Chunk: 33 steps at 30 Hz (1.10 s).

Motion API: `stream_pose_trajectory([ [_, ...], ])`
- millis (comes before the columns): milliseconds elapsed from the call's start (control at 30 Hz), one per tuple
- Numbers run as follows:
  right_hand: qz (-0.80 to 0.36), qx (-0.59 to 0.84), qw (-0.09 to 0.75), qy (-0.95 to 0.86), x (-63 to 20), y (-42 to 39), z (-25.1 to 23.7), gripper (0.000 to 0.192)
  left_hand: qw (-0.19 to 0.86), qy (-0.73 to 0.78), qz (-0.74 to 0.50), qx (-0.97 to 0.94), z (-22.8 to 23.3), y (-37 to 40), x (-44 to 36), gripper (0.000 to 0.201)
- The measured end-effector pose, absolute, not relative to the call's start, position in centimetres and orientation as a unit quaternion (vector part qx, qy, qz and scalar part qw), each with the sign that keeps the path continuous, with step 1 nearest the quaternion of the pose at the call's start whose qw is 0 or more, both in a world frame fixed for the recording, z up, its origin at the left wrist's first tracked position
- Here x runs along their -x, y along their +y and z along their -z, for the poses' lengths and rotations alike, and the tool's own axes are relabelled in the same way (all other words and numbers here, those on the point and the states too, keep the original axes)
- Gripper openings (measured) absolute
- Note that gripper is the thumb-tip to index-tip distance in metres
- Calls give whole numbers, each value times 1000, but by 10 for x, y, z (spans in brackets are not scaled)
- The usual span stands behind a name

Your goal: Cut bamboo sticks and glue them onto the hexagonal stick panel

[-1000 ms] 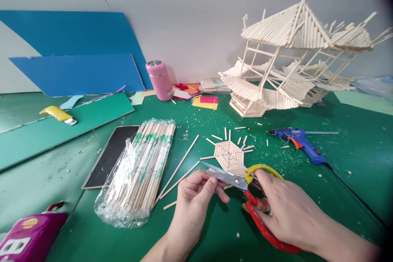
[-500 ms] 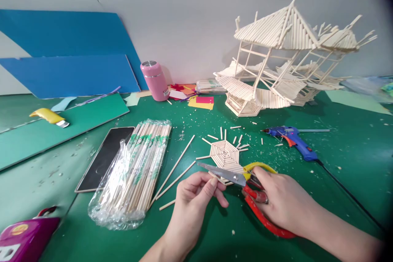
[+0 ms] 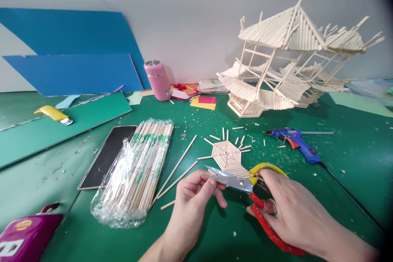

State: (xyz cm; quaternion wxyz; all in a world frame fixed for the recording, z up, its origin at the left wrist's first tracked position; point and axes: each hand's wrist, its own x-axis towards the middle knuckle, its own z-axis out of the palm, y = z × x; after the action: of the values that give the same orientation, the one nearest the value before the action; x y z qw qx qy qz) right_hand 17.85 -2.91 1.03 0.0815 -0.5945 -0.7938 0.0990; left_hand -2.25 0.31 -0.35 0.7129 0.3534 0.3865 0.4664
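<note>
My right hand [image 3: 291,208] grips scissors [image 3: 242,184] with one yellow and one red handle, the blades pointing left and slightly parted. My left hand [image 3: 192,200] pinches a small stick piece at the blades, fingertips touching the metal; the piece itself is mostly hidden by my fingers. Just beyond the blades lies a flat hexagonal panel of glued sticks [image 3: 227,156], with short cut sticks scattered around it. Two long loose sticks [image 3: 178,168] lie to the left of my left hand.
A plastic-wrapped bundle of sticks [image 3: 138,172] lies beside a dark phone [image 3: 107,156]. A blue glue gun [image 3: 296,141] rests at right. At the back stand a stick pavilion model [image 3: 285,65], a pink bottle [image 3: 158,80], coloured paper scraps [image 3: 202,100] and blue boards [image 3: 73,71]. A yellow cutter [image 3: 53,114] lies far left.
The scissors and both hands have shifted slightly right and down, staying together. The view has swung a little; nothing on the table has moved.
</note>
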Motion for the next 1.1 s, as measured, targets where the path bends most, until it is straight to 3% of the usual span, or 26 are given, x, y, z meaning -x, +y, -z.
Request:
stream_pose_trajectory([
  [400,-129,605,42,-785,-173,-20,-11,25,702,399,-449,-383,2,1,21,12],
  [567,-183,648,112,-731,-189,-11,-8,19,745,377,-461,-301,0,4,22,12],
  [733,-184,709,119,-670,-213,-19,-3,26,768,353,-467,-261,2,7,24,12],
  [1100,-536,579,330,-518,-142,-31,-23,13,756,402,-435,-278,4,5,21,15],
])
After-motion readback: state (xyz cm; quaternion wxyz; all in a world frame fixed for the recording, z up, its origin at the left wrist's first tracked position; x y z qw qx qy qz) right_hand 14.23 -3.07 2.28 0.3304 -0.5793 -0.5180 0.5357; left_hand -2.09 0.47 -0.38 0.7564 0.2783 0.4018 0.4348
